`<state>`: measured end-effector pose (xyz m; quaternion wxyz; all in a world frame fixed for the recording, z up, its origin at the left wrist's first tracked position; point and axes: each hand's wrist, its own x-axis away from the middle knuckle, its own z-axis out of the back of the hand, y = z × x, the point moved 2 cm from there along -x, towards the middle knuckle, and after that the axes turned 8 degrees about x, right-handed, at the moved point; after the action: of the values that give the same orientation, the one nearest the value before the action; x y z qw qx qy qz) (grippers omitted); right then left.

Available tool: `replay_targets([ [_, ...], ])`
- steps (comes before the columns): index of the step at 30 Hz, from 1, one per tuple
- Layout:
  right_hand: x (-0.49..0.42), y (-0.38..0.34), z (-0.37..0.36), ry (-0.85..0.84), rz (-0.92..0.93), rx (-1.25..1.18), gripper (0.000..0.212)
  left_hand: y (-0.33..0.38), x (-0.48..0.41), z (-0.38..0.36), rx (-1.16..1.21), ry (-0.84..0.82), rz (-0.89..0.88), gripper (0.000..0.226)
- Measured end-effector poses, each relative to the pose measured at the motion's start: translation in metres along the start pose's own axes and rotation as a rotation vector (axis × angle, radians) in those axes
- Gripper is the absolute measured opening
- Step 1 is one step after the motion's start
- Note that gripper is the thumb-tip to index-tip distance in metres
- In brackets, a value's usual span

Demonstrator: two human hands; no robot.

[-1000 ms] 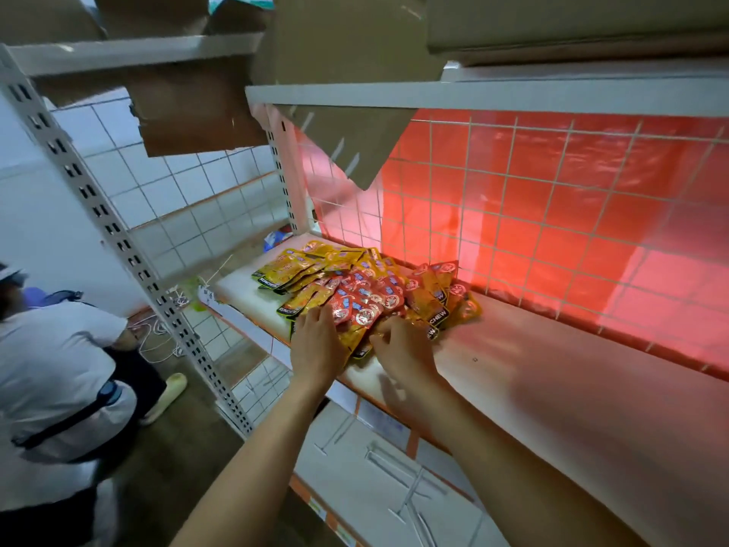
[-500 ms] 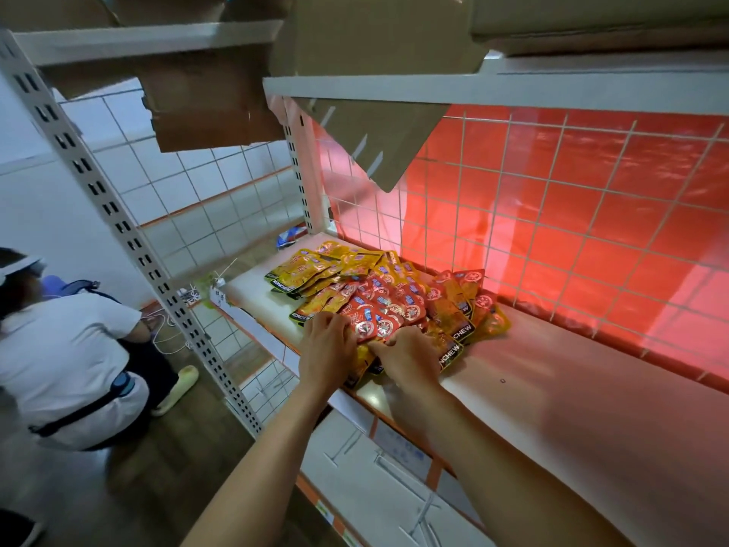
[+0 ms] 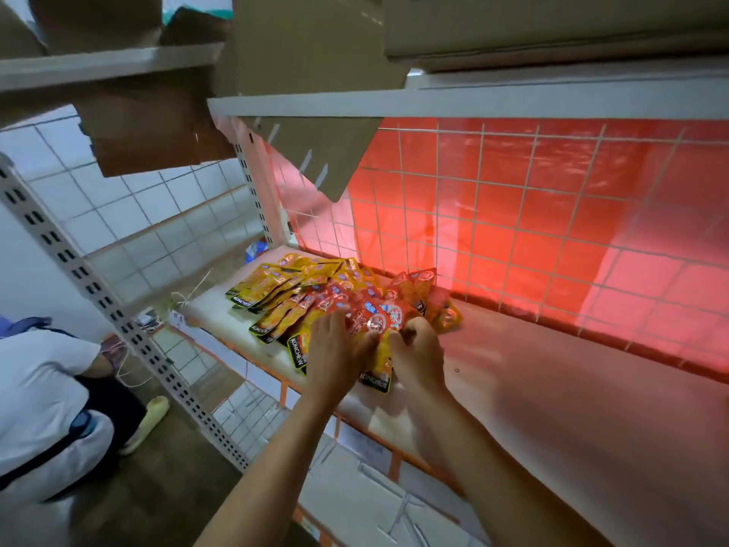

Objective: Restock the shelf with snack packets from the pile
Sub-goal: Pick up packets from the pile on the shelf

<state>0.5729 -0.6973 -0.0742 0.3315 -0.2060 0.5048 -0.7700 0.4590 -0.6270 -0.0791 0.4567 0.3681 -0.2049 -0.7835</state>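
Though on the packets [image 3: 294, 300], right hand [image 3: 419, 351] blurred.

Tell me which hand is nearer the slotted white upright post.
Left. The left hand rests on the packets, closer to the post; the right hand grips packets farther right.

snack packets [image 3: 315, 298]: on shelf [image 3: 552, 388], left end | wire grid [image 3: 513, 215]: behind | cardboard boxes [image 3: 513, 25]: above

Both forearms outstretched, left hand [image 3: 335, 351] flat with fingers straight, right hand [image 3: 419, 355] with fingers curled.
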Motion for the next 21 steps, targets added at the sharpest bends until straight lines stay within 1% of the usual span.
replay_targets([
  [4,-0.001,0.009,0.044,0.124,-0.013,-0.109,0.009,0.044,0.005,-0.017,0.097,0.019,-0.025,0.06],
  [6,-0.002,0.017,0.069,0.176,-0.021,-0.114,0.013,0.068,0.009,-0.03,0.138,-0.006,-0.029,0.055],
  [8,-0.002,0.026,0.095,0.221,-0.02,-0.084,0.02,0.092,0.014,-0.044,0.23,-0.055,0.009,0.046],
  [10,-0.002,0.036,0.122,0.276,-0.025,-0.058,0.025,0.116,0.019,-0.061,0.334,-0.105,0.053,0.042],
  [13,0.004,0.053,0.166,0.392,-0.058,-0.087,0.025,0.153,0.033,-0.09,0.596,-0.214,0.142,0.032],
  [16,0.016,0.07,0.214,0.495,-0.081,-0.079,0.026,0.192,0.049,-0.118,0.719,-0.304,0.229,0.024],
  [19,0.027,0.085,0.264,0.605,-0.072,-0.022,0.027,0.234,0.065,-0.143,0.814,-0.438,0.267,0.034],
  [21,0.034,0.095,0.298,0.662,-0.088,0.016,0.028,0.263,0.079,-0.155,0.858,-0.491,0.282,0.04],
])
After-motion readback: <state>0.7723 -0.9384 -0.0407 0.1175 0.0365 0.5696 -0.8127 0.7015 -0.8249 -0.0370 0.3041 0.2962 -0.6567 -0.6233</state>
